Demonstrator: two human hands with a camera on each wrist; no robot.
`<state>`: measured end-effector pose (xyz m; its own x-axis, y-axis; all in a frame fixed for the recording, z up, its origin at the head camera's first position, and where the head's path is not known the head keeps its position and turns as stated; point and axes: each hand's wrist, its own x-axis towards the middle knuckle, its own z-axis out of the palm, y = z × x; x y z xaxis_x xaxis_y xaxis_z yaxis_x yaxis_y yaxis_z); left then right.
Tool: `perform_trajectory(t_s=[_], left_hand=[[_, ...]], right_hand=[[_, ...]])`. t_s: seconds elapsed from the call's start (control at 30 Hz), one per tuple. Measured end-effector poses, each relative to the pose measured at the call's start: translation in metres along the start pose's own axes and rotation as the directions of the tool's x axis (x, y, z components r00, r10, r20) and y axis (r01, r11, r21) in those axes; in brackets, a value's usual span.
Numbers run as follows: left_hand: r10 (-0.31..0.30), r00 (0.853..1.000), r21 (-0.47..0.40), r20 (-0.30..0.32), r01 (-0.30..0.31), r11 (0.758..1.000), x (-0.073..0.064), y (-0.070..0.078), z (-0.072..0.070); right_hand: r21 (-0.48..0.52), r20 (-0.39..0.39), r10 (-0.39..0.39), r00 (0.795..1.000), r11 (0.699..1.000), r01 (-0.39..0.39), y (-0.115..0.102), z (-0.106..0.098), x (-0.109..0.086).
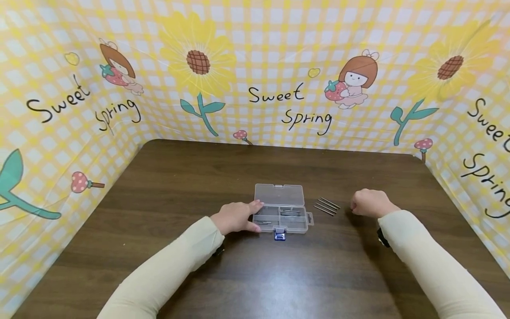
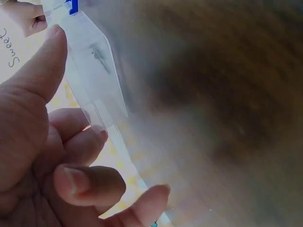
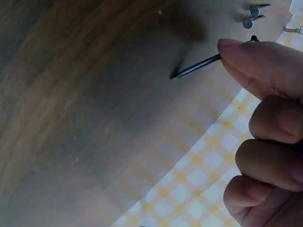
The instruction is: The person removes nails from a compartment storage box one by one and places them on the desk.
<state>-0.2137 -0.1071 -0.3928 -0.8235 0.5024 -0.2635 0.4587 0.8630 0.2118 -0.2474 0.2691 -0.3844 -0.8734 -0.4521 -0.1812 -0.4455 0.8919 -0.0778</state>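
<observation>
A clear plastic compartment box (image 1: 294, 230) lies with its lid (image 1: 279, 195) folded back. Several nails (image 1: 291, 213) are in its back right compartment, and thin metal pieces (image 1: 263, 222) lie at the left. My left hand (image 1: 236, 217) grips the box's left end between thumb and fingers. To the right, my right hand (image 1: 371, 203) is low over the table. Its thumb and index finger pinch a single nail (image 3: 196, 66), seen in the right wrist view. Between box and right hand, several loose nails (image 1: 326, 206) lie side by side.
The box's blue latch (image 1: 280, 235) hangs down at the front, and a hanging tab (image 1: 310, 218) sticks out on its right. The brown wooden table (image 1: 223, 274) is bordered by a yellow checked cloth (image 1: 239, 44) at the back and sides.
</observation>
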Motion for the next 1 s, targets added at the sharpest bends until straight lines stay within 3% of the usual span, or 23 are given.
perform_trajectory(t_s=[0.2,0.37,0.6,1.0], left_hand=[[-0.019,1.000,0.013,0.018,0.019,1.000,-0.0005,0.0012,0.0016],[-0.011,1.000,-0.025,0.026,0.012,1.000,-0.0028,0.0024,0.0057],[-0.019,1.000,-0.036,0.000,0.019,0.999,-0.0031,-0.0010,0.0059],[-0.001,1.000,-0.061,0.011,0.001,0.998,-0.0004,0.0018,0.0010]], right_hand=[[0.038,-0.001,0.010,1.000,0.999,-0.010,0.0022,0.0059,0.0009],[0.074,0.003,0.008,1.000,0.997,-0.008,0.0049,0.0085,0.0001],[0.062,-0.009,0.002,1.000,0.998,-0.001,0.0030,0.0057,0.0059],[0.045,0.021,0.025,0.999,0.999,-0.026,0.0026,0.0006,0.0032]])
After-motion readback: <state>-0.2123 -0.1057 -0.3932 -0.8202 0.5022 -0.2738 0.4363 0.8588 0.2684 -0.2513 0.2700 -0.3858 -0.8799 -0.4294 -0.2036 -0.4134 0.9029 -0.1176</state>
